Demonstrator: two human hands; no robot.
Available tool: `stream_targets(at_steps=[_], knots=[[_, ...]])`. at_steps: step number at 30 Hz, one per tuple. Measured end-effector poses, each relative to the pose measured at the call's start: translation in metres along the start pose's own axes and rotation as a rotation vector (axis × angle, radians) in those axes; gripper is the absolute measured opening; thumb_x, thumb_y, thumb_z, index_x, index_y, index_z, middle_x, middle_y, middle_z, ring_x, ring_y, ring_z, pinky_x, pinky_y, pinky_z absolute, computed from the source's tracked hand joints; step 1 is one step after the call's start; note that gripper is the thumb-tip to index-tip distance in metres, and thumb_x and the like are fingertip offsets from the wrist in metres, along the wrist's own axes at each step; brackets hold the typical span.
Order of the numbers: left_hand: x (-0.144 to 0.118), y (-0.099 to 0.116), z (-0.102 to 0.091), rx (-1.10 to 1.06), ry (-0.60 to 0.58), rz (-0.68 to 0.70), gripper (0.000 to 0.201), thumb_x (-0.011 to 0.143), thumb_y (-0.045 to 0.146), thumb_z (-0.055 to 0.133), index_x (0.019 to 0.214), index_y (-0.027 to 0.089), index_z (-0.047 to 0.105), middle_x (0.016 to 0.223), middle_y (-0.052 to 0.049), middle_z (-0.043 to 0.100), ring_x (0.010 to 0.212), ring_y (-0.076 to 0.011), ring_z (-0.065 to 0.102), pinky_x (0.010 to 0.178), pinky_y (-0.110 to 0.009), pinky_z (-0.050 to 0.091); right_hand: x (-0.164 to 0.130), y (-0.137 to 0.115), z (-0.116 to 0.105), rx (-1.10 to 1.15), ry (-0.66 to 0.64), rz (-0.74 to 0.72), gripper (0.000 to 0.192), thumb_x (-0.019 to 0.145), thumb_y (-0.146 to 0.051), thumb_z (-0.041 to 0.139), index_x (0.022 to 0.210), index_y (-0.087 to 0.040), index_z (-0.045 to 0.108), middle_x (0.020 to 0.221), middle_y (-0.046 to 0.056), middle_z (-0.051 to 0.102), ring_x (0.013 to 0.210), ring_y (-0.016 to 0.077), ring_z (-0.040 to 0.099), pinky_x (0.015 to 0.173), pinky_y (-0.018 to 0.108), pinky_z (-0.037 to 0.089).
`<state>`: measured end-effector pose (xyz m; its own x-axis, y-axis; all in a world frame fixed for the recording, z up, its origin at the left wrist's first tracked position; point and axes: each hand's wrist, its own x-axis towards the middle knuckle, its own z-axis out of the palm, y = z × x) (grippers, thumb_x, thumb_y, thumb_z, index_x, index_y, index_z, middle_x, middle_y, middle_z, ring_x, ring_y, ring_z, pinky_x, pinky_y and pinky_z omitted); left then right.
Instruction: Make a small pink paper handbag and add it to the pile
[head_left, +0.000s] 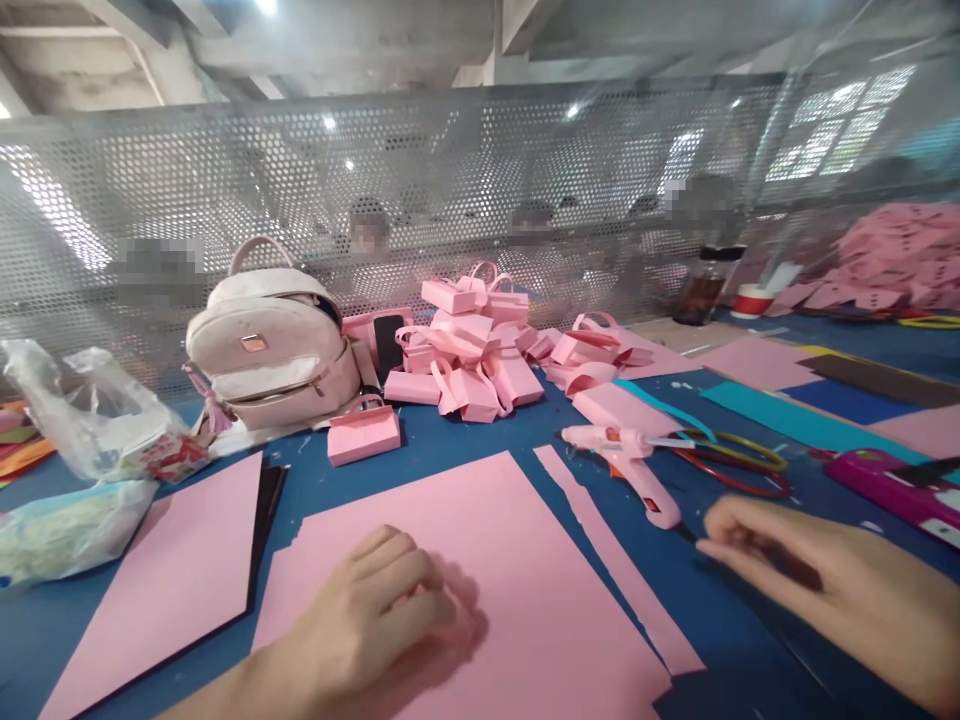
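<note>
My left hand (371,610) rests with curled fingers on a large pink paper sheet (510,600) lying on the blue table. My right hand (825,585) hovers low over the table to the right, fingers together and blurred; something dark shows under them, and I cannot tell if they hold it. A pink glue gun (626,455) lies just beyond the right hand's fingertips. A narrow pink paper strip (615,560) lies between the sheet and the right hand.
A pile of folded pink paper bags (480,350) and a pale backpack (274,345) stand at the back. One small pink bag (364,432) stands alone. Another pink sheet (172,580) lies left, plastic bags (82,430) beyond. Coloured rings (731,460) and coloured sheets lie right. A perforated metal screen (480,190) closes the far edge.
</note>
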<state>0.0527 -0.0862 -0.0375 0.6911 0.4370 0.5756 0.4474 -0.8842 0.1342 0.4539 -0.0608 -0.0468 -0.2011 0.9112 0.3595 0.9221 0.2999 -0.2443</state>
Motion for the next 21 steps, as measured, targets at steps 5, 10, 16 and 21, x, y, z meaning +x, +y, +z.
stream_targets(at_steps=[5, 10, 16, 21], knots=[[-0.018, 0.005, -0.004, 0.240, -0.068, 0.267, 0.026, 0.097, 0.003, 0.044, 0.089, 0.014, 0.067, 0.065, -0.001, 0.059, 0.056, -0.0160, 0.046, 0.055, -0.033, 0.039, 0.008, -0.073, 0.002, 0.187, -0.073, -0.681, 0.033, 0.106, -0.027, 0.040, 0.085, -0.025, 0.065, 0.073, 0.001, 0.068, 0.063, 0.0134, 0.063, 0.057, 0.024, 0.046], [-0.029, 0.009, 0.014, 0.282, -0.008, 0.202, 0.012, 0.090, 0.007, 0.058, 0.095, 0.010, 0.069, 0.072, -0.003, 0.065, 0.057, -0.0162, 0.053, 0.049, -0.033, 0.036, 0.032, -0.128, 0.024, 0.119, 0.128, -1.143, 0.041, 0.102, -0.007, 0.032, 0.086, -0.016, 0.069, 0.067, 0.002, 0.065, 0.059, 0.0157, 0.051, 0.055, 0.032, 0.038], [-0.042, 0.003, 0.027, 0.229, -0.086, 0.027, 0.024, 0.101, 0.015, 0.045, 0.114, 0.011, 0.065, 0.071, -0.003, 0.065, 0.057, -0.0174, 0.060, 0.051, -0.031, 0.047, 0.058, -0.141, 0.058, 0.159, 0.237, -1.325, 0.024, 0.091, -0.008, 0.054, 0.074, -0.017, 0.068, 0.060, -0.002, 0.055, 0.053, 0.0140, 0.039, 0.046, 0.032, 0.024], [-0.045, -0.002, 0.030, 0.210, -0.073, 0.019, 0.025, 0.101, 0.015, 0.043, 0.113, 0.013, 0.064, 0.069, -0.002, 0.065, 0.052, -0.0180, 0.059, 0.047, -0.031, 0.048, 0.064, -0.141, 0.070, 0.209, 0.229, -1.314, 0.024, 0.091, -0.009, 0.058, 0.071, -0.017, 0.068, 0.059, -0.003, 0.053, 0.053, 0.0144, 0.035, 0.045, 0.032, 0.020]])
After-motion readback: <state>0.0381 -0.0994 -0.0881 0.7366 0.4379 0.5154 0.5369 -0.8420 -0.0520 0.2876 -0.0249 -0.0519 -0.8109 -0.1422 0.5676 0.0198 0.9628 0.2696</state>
